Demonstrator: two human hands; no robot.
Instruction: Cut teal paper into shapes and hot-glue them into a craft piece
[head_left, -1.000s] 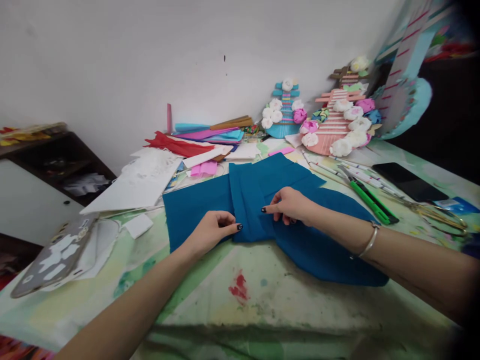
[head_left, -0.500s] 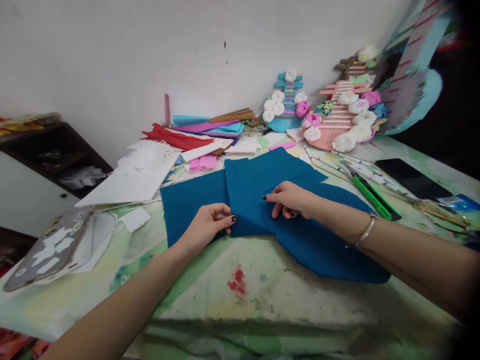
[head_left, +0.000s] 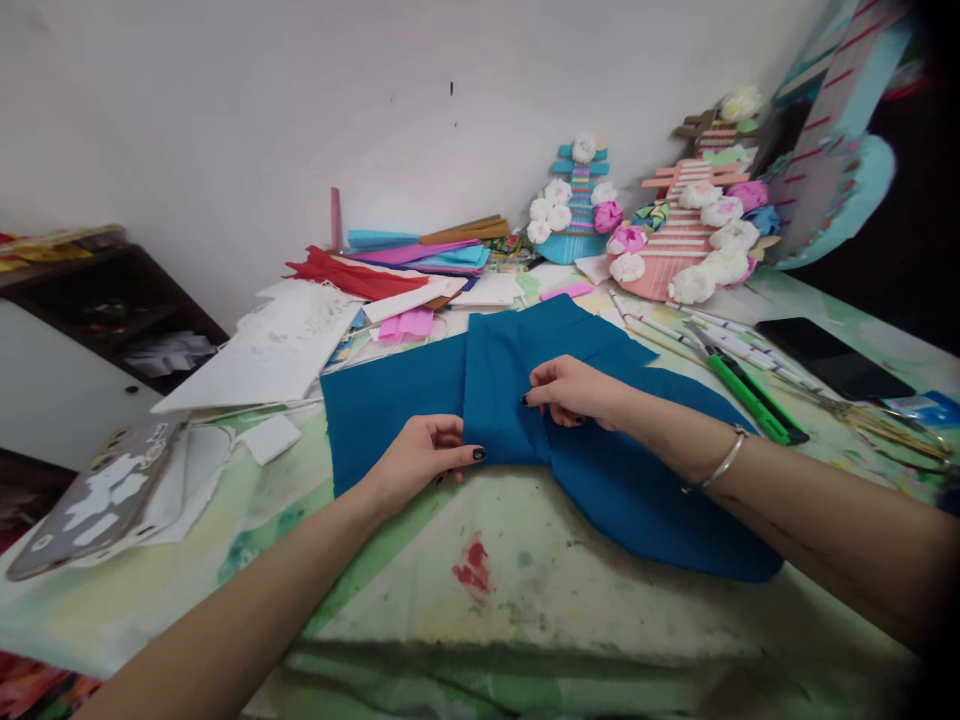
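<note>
I count, by remote feed: left hand (head_left: 422,458), one; right hand (head_left: 574,388), one; at right, box cutter (head_left: 756,397), one; black smartphone (head_left: 834,358), one.

The table (head_left: 600,600), mottled green and white, shows a red stain (head_left: 474,570) near its front edge. On it lie a folded blue sheet (head_left: 390,400), centre; white sheets (head_left: 255,355), left; a green cutter (head_left: 757,400), black phone (head_left: 836,358) and scissors (head_left: 907,428), right.

We note the left hand (head_left: 424,458) pinching a blue sheet (head_left: 397,395) at its folded edge, the right hand (head_left: 574,390) over the fold; a green utility knife (head_left: 757,395) lies near a black smartphone (head_left: 834,357).
</note>
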